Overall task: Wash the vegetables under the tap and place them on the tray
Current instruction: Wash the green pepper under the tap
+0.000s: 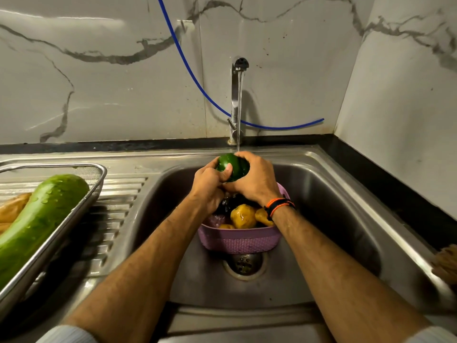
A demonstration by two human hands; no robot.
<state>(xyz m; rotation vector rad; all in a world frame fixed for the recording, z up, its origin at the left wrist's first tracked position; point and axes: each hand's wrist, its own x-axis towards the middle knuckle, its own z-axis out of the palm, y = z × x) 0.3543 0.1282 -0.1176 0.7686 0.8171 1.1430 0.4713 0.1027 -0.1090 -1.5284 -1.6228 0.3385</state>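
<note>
From the head camera, water is running from the tap (237, 100) straight down onto a dark green vegetable (233, 167), round and glossy, cupped between both hands above the sink (321, 194). The risk here is a slip: that skin looks wet and slick, and if it squirts out of the fingers it drops into the purple basket (238, 240) directly beneath them, onto the yellow vegetables (243, 216) waiting there unwashed. Splash off the curved surface could also spray the counter.

Now the grip. The left hand (210, 184) curls around the near-left side, thumb pressed flat across the green skin. The right hand (254, 180) wraps over the top and far side, fingers closed snugly on it, an orange-and-black wristband (279, 205) showing at the wrist. Well away to the left of the fingers, the metal tray (74, 214) holds a big wet pale-green gourd (39, 219).
</note>
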